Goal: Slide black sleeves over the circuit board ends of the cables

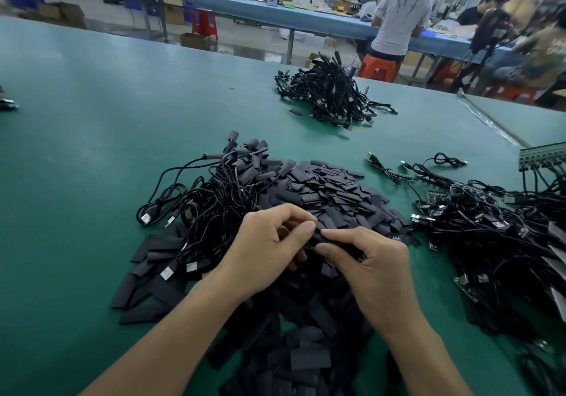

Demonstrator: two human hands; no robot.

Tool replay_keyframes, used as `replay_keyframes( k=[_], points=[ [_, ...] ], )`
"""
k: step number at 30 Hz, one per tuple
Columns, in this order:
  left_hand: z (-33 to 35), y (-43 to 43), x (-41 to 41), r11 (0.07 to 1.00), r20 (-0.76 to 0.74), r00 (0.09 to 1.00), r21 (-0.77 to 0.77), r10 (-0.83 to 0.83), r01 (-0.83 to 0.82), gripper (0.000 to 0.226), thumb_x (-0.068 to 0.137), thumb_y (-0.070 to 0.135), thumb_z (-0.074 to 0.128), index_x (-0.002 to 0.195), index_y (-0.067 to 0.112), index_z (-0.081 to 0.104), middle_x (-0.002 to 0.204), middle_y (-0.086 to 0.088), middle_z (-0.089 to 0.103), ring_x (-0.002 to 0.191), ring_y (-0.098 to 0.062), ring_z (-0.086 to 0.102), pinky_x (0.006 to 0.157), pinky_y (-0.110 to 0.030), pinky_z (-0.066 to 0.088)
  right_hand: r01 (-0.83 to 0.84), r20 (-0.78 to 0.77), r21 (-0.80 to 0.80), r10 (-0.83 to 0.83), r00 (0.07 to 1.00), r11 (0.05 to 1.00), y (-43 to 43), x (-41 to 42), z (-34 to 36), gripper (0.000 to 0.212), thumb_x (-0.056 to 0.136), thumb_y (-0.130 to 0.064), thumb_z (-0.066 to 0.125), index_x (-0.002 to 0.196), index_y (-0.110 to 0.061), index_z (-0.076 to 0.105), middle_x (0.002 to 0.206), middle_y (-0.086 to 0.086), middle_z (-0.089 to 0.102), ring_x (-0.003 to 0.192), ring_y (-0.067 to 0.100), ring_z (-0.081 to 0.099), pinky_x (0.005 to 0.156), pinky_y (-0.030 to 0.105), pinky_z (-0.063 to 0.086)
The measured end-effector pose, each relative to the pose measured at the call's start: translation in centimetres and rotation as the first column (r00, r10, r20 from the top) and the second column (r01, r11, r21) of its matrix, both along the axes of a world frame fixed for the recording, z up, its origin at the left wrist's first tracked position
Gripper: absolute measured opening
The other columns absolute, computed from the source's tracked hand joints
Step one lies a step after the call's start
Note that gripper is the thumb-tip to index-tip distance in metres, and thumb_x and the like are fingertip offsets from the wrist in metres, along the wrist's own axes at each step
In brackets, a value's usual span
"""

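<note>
Left hand (269, 248) grip narrow, pinching black sleeve (324, 238). Right hand (378, 270) grip pinches same sleeve. Both above sleeve pile (324, 187), green tabletop (92, 156).

Both forearms are stretched forward, left hand (269, 251) and right hand (375, 268) held close together, one sleeve (321, 238) pinched by both.

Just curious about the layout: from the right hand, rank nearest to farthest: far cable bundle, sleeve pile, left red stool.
1. sleeve pile, under the right hand.
2. far cable bundle, straight ahead.
3. left red stool, beyond the table.
</note>
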State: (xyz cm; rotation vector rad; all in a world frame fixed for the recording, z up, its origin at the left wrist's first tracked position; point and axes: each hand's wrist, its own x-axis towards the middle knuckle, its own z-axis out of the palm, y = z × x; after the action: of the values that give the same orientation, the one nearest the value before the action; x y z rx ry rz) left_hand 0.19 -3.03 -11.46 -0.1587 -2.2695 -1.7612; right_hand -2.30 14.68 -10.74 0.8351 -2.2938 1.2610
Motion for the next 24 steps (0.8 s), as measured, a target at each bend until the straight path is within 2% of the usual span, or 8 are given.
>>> replay_keyframes(
  k=[2, 4, 8, 13, 19, 22, 24],
  points=[
    [0.2, -0.11, 0.08, 0.998, -0.04, 0.998, -0.004, 0.058, -0.058, 0.006, 0.091, 0.016, 0.072, 0.089, 0.022, 0.072, 0.073, 0.002, 0.072, 0.061, -0.015, 0.071, 0.054, -0.028, 0.058, 0.015, 0.004, -0.012, -0.015, 1.0, 1.0, 0.07, -0.08, -0.06, 0.025, 0.075, -0.03, 0.077, 0.095, -0.016, 0.08, 0.087, -0.015, 0.073, 0.082, -0.006, 0.067, 0.075, 0.01, 0.049],
    [0.28, -0.43, 0.09, 0.993, -0.08, 0.993, -0.078, 0.082, -0.088, 0.004, 0.087, 0.02, 0.076, 0.087, 0.023, 0.073, 0.074, 0.007, 0.073, 0.067, -0.011, 0.072, 0.062, -0.03, 0.06, 0.045, 0.024, -0.042, -0.044, 0.999, 0.998, 0.26, -0.2, -0.1, 0.024, 0.075, -0.032, 0.077, 0.094, -0.018, 0.079, 0.087, -0.018, 0.072, 0.083, -0.006, 0.067, 0.075, 0.009, 0.048],
    [0.43, -0.6, 0.2, 0.988, -0.1, 0.994, -0.141, 0.05, -0.064, 0.015, 0.082, 0.014, 0.081, 0.091, 0.026, 0.077, 0.082, 0.014, 0.075, 0.075, 0.0, 0.072, 0.073, -0.018, 0.058, 0.06, 0.085, -0.092, -0.052, 0.995, 0.994, 0.67, -0.38, -0.09, 0.026, 0.073, -0.035, 0.077, 0.096, -0.024, 0.078, 0.088, -0.024, 0.071, 0.084, -0.006, 0.067, 0.076, 0.008, 0.047],
    [0.37, -0.6, 0.12, 0.997, -0.037, 0.999, -0.08, 0.017, -0.02, 0.019, 0.084, 0.007, 0.078, 0.088, 0.026, 0.077, 0.079, 0.01, 0.076, 0.074, -0.007, 0.074, 0.073, -0.023, 0.059, 0.012, 0.029, 0.008, -0.012, 1.0, 1.0, 0.35, -0.16, -0.11, 0.028, 0.076, -0.036, 0.078, 0.095, -0.016, 0.079, 0.086, -0.021, 0.07, 0.084, -0.008, 0.066, 0.075, 0.005, 0.045],
    [0.22, -0.82, 0.02, 1.0, 0.025, 1.0, -0.008, 0.013, -0.012, 0.02, 0.085, 0.008, 0.078, 0.096, 0.024, 0.074, 0.08, 0.003, 0.076, 0.072, -0.012, 0.074, 0.07, -0.025, 0.06, 0.024, -0.025, 0.027, -0.023, 0.999, 0.999, 0.33, -0.3, -0.29, 0.027, 0.076, -0.032, 0.077, 0.096, -0.014, 0.079, 0.087, -0.016, 0.071, 0.086, -0.007, 0.066, 0.077, 0.005, 0.046],
    [0.34, -0.86, 0.07, 1.0, 0.029, 0.999, 0.017, -0.025, 0.025, 0.021, 0.086, 0.005, 0.076, 0.093, 0.024, 0.073, 0.077, 0.0, 0.076, 0.071, -0.014, 0.075, 0.067, -0.023, 0.058, 0.023, -0.025, 0.013, -0.023, 0.999, 1.0, 0.42, -0.35, -0.39, 0.028, 0.076, -0.035, 0.078, 0.098, -0.019, 0.078, 0.087, -0.022, 0.069, 0.084, -0.007, 0.066, 0.076, 0.007, 0.047],
    [0.46, -0.84, 0.13, 0.999, 0.032, 0.998, 0.029, -0.045, 0.044, 0.02, 0.086, 0.004, 0.075, 0.092, 0.023, 0.072, 0.075, -0.001, 0.076, 0.07, -0.015, 0.074, 0.064, -0.022, 0.056, 0.034, 0.028, -0.044, -0.033, 0.999, 0.998, 0.53, -0.43, -0.46, 0.032, 0.073, -0.039, 0.079, 0.102, -0.026, 0.076, 0.083, -0.026, 0.07, 0.081, -0.006, 0.067, 0.074, 0.009, 0.049]
  ],
)
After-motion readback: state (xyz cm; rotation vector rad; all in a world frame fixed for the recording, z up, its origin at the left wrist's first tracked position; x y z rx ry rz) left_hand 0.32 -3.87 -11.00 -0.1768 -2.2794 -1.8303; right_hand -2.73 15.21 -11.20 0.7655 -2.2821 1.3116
